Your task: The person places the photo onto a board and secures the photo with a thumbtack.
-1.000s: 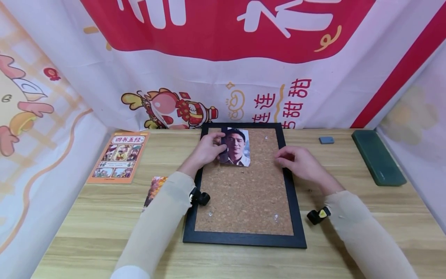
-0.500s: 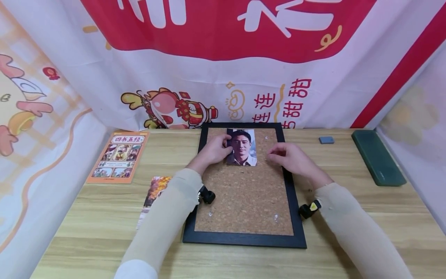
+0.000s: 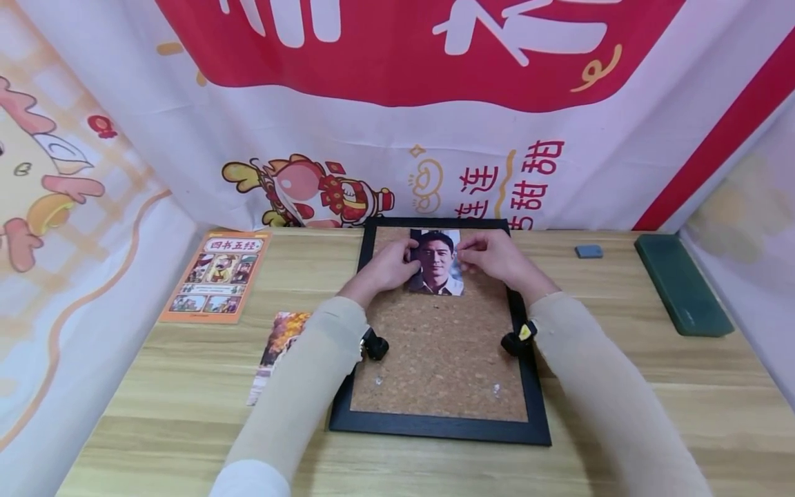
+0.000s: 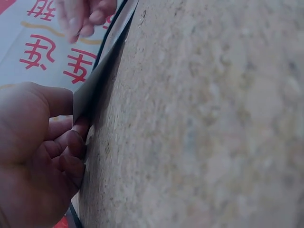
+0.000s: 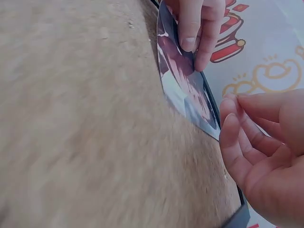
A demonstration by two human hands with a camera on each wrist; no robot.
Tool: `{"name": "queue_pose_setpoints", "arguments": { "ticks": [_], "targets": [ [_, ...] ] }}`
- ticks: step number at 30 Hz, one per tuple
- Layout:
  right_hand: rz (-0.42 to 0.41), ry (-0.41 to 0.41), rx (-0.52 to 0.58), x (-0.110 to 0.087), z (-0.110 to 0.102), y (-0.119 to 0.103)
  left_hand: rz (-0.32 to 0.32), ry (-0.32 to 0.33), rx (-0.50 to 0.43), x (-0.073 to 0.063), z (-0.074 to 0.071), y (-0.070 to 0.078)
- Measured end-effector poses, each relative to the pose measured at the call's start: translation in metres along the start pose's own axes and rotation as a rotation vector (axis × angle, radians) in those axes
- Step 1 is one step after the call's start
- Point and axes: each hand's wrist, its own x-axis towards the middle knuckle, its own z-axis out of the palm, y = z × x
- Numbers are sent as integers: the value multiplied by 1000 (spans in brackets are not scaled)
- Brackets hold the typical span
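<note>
A portrait photo (image 3: pixel 436 266) lies at the top of a black-framed cork board (image 3: pixel 435 345). My left hand (image 3: pixel 388 266) pinches the photo's left edge. In the left wrist view the photo (image 4: pixel 95 85) tilts up off the cork near the left hand (image 4: pixel 38 156). My right hand (image 3: pixel 497 255) is by the photo's upper right edge. The right wrist view shows the right hand (image 5: pixel 266 142) with thumb and forefinger tips together beside the photo's edge; no held thing is visible between them, though something tiny could be hidden.
Small clear shiny bits (image 3: pixel 496 390) dot the cork near its lower corners. A second photo (image 3: pixel 282 342) with autumn colours lies partly under the left sleeve. An orange booklet (image 3: pixel 217 276) lies far left. At right are a blue eraser-like block (image 3: pixel 589 251) and a green case (image 3: pixel 683 286).
The left hand has shifted the photo to the right along the board's top. The right hand has moved left and up, from the frame's right side to the photo's right edge.
</note>
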Motion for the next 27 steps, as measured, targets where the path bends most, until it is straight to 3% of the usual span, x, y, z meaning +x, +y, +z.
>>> {"name": "queue_pose_setpoints", "arguments": {
  "ticks": [5,11,18,27],
  "targets": [
    [5,7,113,16,7,-6,1,2,19,17,11,-22],
    [21,31,154,29,18,-7,-21,-6,9,34,19,-44],
    [44,45,224,45,23,-11,-27,-14,15,35,19,-46],
    [116,39,228,62,26,-21,-6,-23,7,33,22,-40]
  ]
}}
